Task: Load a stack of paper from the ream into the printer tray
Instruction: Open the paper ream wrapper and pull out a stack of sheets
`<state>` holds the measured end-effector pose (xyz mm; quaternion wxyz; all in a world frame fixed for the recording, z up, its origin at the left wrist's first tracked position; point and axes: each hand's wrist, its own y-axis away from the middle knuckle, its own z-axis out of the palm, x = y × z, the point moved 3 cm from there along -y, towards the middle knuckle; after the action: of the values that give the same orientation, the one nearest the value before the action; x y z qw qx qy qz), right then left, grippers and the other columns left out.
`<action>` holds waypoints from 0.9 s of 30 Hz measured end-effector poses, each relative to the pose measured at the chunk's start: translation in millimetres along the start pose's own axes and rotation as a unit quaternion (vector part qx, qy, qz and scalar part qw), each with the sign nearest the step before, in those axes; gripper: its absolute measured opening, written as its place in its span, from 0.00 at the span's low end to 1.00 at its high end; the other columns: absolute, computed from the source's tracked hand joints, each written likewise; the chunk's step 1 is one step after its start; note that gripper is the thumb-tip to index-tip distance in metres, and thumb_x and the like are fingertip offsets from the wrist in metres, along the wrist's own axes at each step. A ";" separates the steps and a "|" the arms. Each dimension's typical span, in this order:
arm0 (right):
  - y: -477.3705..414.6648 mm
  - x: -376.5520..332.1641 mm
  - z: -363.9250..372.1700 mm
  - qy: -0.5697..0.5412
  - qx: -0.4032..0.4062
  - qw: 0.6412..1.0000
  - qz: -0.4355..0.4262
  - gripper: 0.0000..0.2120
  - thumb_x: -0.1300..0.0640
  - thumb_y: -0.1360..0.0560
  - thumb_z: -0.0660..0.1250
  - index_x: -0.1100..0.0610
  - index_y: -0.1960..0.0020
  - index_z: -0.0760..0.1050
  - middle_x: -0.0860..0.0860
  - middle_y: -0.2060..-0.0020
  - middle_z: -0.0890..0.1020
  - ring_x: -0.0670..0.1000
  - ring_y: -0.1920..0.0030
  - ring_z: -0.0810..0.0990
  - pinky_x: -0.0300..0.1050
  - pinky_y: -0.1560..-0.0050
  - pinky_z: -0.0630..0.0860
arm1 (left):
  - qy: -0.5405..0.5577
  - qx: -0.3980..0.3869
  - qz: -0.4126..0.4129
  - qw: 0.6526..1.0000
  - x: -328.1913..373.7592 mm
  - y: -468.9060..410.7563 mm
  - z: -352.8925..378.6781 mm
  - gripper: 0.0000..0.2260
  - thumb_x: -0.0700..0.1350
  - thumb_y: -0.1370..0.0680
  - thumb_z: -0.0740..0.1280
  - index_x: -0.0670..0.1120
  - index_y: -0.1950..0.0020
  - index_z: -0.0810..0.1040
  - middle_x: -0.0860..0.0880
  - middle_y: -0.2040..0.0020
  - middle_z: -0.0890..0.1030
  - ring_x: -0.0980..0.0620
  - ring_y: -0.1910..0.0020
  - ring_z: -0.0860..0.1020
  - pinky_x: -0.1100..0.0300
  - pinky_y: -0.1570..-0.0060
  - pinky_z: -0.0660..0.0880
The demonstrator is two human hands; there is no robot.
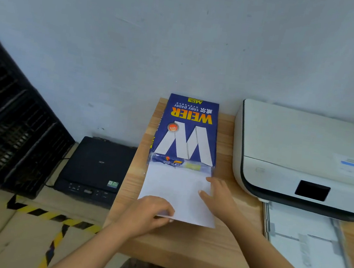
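A blue ream wrapper with a big white W lies on the wooden table, its near end torn open. A stack of white paper sticks out of that end toward me. My left hand pinches the stack's near left corner, thumb on top. My right hand rests flat on the stack's right edge, fingers spread. The white printer stands to the right, and its pulled-out paper tray lies in front of it with white sheets inside.
The wooden table ends at its left edge beside the ream. Lower left sits a black device on cardboard with yellow-black tape. A black slatted crate stands at far left. A pale wall is behind.
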<state>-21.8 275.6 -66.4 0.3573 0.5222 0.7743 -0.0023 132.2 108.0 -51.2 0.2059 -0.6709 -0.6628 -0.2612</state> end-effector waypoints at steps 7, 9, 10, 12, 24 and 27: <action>12.6 6.8 15.3 -0.210 0.072 0.969 0.105 0.17 0.60 0.26 0.65 0.57 0.38 0.69 0.47 0.58 0.76 0.54 0.53 0.78 0.46 0.57 0.74 | -0.001 -0.001 0.000 1.000 9.4 27.4 10.3 0.09 0.49 0.24 0.66 0.49 0.47 0.81 0.54 0.47 0.83 0.57 0.48 0.79 0.60 0.46 0.75; 14.5 6.4 14.7 -0.198 0.088 0.971 0.104 0.17 0.60 0.26 0.64 0.57 0.38 0.70 0.51 0.52 0.78 0.55 0.52 0.78 0.49 0.53 0.77 | 0.001 -0.006 0.002 1.000 10.8 29.5 11.9 0.10 0.51 0.25 0.65 0.49 0.48 0.81 0.55 0.47 0.83 0.57 0.48 0.79 0.60 0.46 0.75; 15.0 6.8 15.9 -0.174 0.083 0.977 0.095 0.18 0.59 0.26 0.65 0.56 0.36 0.70 0.53 0.45 0.77 0.56 0.48 0.78 0.50 0.48 0.76 | 0.001 -0.011 0.000 1.000 11.3 30.1 12.3 0.10 0.51 0.25 0.65 0.50 0.48 0.81 0.55 0.47 0.83 0.58 0.48 0.79 0.60 0.46 0.75; 16.5 5.9 19.2 -0.130 0.060 0.987 0.076 0.22 0.57 0.26 0.66 0.55 0.33 0.68 0.55 0.35 0.70 0.56 0.42 0.75 0.46 0.43 0.73 | -0.002 -0.016 -0.004 1.000 11.8 30.0 12.6 0.09 0.51 0.24 0.66 0.50 0.47 0.80 0.56 0.47 0.83 0.58 0.47 0.78 0.60 0.45 0.75; 10.4 20.8 18.3 -0.399 0.078 0.878 0.253 0.09 0.64 0.27 0.66 0.62 0.46 0.78 0.60 0.52 0.82 0.58 0.57 0.81 0.50 0.59 0.80 | 0.060 -0.050 -0.036 0.996 11.5 18.8 -2.6 0.19 0.66 0.26 0.60 0.54 0.46 0.79 0.59 0.45 0.80 0.63 0.45 0.75 0.62 0.42 0.72; 16.5 15.7 13.3 -0.418 0.061 0.873 0.243 0.07 0.66 0.27 0.67 0.63 0.49 0.78 0.60 0.55 0.83 0.58 0.60 0.81 0.52 0.58 0.80 | 0.082 -0.019 -0.083 0.993 2.1 9.0 -13.3 0.24 0.69 0.25 0.52 0.58 0.40 0.75 0.61 0.39 0.76 0.64 0.39 0.71 0.60 0.36 0.68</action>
<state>-4.3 290.7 -78.9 0.6043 0.6651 0.3997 -0.1809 140.1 101.0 -38.9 0.2239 -0.5934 -0.6923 -0.3440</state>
